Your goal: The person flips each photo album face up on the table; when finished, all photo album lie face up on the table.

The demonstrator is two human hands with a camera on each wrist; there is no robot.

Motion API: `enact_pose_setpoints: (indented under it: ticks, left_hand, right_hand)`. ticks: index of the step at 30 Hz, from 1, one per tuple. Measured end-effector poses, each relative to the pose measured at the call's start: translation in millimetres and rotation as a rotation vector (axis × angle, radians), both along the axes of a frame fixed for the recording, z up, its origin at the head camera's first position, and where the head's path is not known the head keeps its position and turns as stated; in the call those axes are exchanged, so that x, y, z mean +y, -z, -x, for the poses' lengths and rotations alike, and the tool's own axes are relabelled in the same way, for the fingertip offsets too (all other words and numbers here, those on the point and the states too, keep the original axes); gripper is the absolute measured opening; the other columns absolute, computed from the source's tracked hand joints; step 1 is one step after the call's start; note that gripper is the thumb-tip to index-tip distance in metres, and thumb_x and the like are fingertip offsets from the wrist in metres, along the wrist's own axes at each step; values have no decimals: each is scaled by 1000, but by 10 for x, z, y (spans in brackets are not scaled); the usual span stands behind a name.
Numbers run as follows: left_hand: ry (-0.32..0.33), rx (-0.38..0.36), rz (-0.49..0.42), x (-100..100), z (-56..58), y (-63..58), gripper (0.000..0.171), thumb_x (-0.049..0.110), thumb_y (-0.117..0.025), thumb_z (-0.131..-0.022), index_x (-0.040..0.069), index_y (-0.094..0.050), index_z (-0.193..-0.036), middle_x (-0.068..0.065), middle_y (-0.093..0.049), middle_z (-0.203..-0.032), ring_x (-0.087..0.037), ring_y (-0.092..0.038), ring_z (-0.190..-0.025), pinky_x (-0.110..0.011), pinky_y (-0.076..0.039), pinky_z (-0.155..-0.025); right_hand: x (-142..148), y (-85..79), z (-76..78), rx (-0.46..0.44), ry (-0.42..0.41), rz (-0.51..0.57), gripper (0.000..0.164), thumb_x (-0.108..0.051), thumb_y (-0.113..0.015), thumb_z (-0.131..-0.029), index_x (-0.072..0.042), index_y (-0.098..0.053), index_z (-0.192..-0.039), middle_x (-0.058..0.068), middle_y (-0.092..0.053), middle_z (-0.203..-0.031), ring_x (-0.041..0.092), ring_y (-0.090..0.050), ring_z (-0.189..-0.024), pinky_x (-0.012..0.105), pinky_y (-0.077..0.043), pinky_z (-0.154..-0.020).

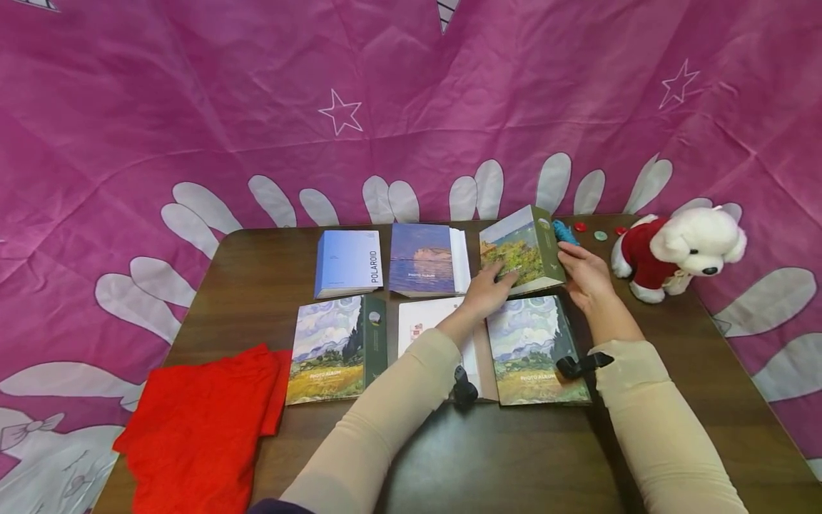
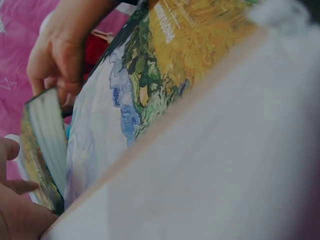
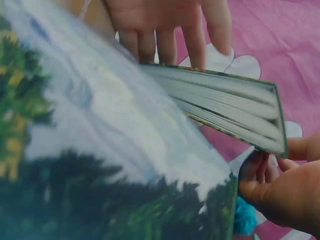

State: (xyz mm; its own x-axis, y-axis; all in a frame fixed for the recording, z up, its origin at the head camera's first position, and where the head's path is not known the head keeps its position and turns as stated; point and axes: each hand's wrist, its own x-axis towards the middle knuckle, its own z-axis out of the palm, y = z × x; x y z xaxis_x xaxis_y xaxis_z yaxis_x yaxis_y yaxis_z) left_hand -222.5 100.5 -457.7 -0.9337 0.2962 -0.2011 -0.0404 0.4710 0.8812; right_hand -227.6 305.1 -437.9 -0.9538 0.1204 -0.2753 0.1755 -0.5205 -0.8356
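A photo album with a green hillside cover is at the table's back right, its spine side raised off the table. My right hand pinches that spine edge, thumb and fingers on either side, clearer in the right wrist view, where the page edges also show. My left hand rests straight fingers on the front cover near its lower left. Just below lies a photo album with a cypress landscape. Beneath my left forearm, a white-faced album is partly hidden.
Other albums lie alongside: a blue Polaroid one, a sea-cliff one and another cypress one. Red cloth covers the front left. At right are a toy dog, blue yarn and small buttons.
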Motion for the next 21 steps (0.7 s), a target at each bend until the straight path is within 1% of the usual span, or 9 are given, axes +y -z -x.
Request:
enact_pose_setpoints:
  ticks: [2, 5, 8, 11, 14, 16, 18, 21]
  left_hand:
    - [8, -7, -21, 22, -2, -18, 60, 55, -41, -105, 28, -36, -159, -5, -25, -167, -28, -21, -153, -51, -24, -121]
    - [8, -31, -82, 60, -8, -45, 60, 59, -42, -103, 35, -36, -158, -3, -33, -163, -27, -31, -149, -51, -30, -118]
    - [-1, -43, -124, 80, -11, -71, 61, 62, -42, -102, 37, -36, -157, 0, -40, -160, -26, -37, -146, -50, -34, -116]
    - [-14, -22, -138, 72, 3, -97, 62, 63, -40, -102, 34, -38, -157, 0, -43, -158, -27, -39, -145, -49, -35, -116]
    - [-47, 6, -152, 48, 31, -117, 62, 62, -40, -103, 29, -43, -155, -1, -46, -156, -26, -40, -144, -48, -35, -116]
    - [-66, 18, -168, 24, 46, -127, 62, 59, -42, -103, 25, -46, -154, -3, -47, -155, -27, -41, -144, -48, -35, -116]
    - [-93, 26, -178, -1, 59, -130, 60, 58, -43, -102, 24, -49, -151, -2, -48, -154, -26, -43, -142, -46, -36, -115]
    - [-107, 20, -240, -45, 60, -132, 59, 55, -46, -103, 22, -50, -151, -3, -50, -153, -29, -51, -135, -44, -45, -109]
  right_hand:
    - [-18, -36, 6, 20, 12, 35, 23, 2, -57, -100, -13, -74, -102, -1, -68, -87, 10, -66, -77, 26, -57, -61]
    - [-48, -88, 7, 45, 25, 53, 23, 1, -58, -100, -16, -75, -99, 0, -67, -87, 10, -66, -76, 26, -57, -60]
    - [-100, -129, 4, 82, 34, 63, 24, 1, -61, -99, -16, -77, -95, 0, -67, -86, 11, -66, -74, 26, -57, -60]
    - [-165, -153, 3, 125, 35, 54, 23, 2, -64, -97, -16, -78, -95, -1, -66, -87, 10, -66, -73, 24, -57, -59]
    - [-234, -165, 1, 159, 21, 50, 21, 3, -67, -94, -14, -77, -101, -2, -66, -90, 9, -66, -75, 23, -57, -60]
    - [-276, -166, 2, 168, 5, 48, 21, 3, -69, -93, -12, -75, -106, -2, -66, -93, 9, -65, -78, 23, -57, -62]
    - [-322, -164, 1, 172, -8, 42, 23, 3, -70, -92, -11, -72, -110, -2, -65, -96, 9, -65, -81, 23, -56, -64]
    - [-383, -159, 3, 162, -14, 12, 24, 0, -72, -91, -12, -71, -113, -3, -63, -99, 9, -63, -84, 23, -55, -68]
